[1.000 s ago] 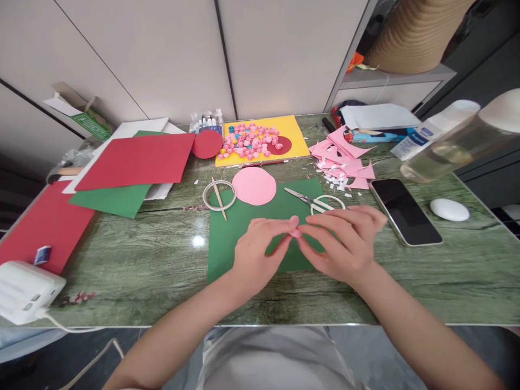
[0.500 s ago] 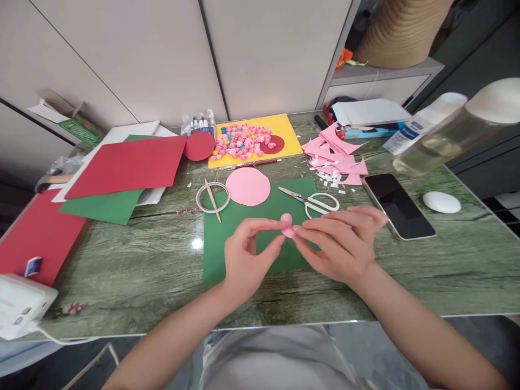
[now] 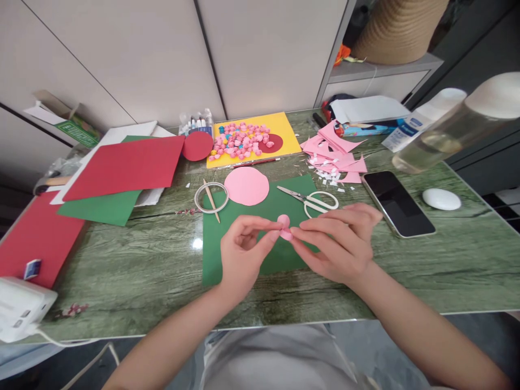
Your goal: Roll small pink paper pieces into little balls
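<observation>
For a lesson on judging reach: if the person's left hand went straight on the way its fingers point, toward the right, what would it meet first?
The left hand would meet the small pink paper piece it pinches, then the right hand fingertips immediately behind.

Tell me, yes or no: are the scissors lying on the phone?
No, the scissors lie on the green paper sheet, apart from the phone.

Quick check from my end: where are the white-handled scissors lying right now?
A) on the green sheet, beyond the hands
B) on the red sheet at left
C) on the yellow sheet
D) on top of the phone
A: the scissors lie on the green sheet, just beyond the right hand.
</observation>
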`<act>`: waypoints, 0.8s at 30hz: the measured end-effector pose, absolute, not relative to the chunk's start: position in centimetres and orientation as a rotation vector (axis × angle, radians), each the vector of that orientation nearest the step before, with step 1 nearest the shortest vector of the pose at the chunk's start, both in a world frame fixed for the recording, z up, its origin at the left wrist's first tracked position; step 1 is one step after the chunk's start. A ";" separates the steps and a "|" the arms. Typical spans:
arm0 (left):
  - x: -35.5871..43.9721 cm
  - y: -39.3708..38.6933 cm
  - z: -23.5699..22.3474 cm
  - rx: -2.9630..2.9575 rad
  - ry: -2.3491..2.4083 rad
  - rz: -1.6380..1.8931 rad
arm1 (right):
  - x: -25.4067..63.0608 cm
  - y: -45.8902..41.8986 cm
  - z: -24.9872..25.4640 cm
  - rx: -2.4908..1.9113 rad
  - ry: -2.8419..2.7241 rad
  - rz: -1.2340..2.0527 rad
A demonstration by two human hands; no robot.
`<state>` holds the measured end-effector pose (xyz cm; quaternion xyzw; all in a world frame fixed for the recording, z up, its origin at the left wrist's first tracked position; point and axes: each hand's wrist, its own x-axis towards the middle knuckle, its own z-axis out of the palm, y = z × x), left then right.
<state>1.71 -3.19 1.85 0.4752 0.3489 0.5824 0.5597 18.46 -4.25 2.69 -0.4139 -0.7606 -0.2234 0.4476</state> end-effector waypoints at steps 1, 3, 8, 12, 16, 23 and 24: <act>1.8 -3.2 1.8 1.104 0.831 1.374 | 18.4 -4.3 2.7 -1.023 -1.885 -0.551; 1.8 -3.2 1.8 1.091 0.840 1.374 | 18.4 -4.3 2.7 -1.021 -1.891 -0.551; 1.9 -3.3 1.7 1.083 0.834 1.358 | 18.5 -4.4 2.8 -1.039 -1.894 -0.541; 1.9 -3.4 1.6 1.080 0.861 1.344 | 18.5 -4.4 2.8 -1.027 -1.888 -0.526; 1.9 -3.5 1.7 1.066 0.885 1.324 | 18.4 -4.4 2.9 -1.027 -1.877 -0.520; 2.0 -3.5 1.8 1.060 0.861 1.343 | 18.2 -4.2 2.8 -0.998 -1.843 -0.511; 2.0 -3.5 1.8 1.058 0.854 1.347 | 18.2 -4.2 2.8 -0.994 -1.841 -0.504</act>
